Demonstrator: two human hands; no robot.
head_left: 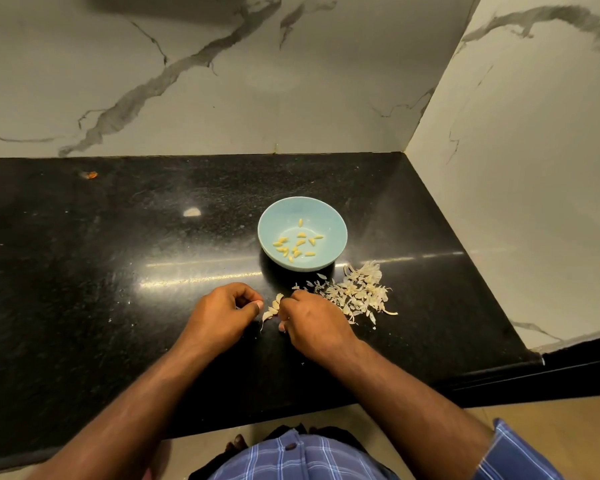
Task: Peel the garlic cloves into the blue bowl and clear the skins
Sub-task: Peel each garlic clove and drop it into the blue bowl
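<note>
Both hands sit just before the blue bowl [329, 216]: left hand [222, 315] curled, seemingly empty; right hand [312, 322] pinches garlic skins [273, 308] trailing toward the camera.

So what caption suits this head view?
Both hands work garlic skins before a blue bowl of peeled cloves.

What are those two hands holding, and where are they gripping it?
The right hand pinches a garlic skin at its top edge; the left hand is curled, and any hold cannot be told.
</note>
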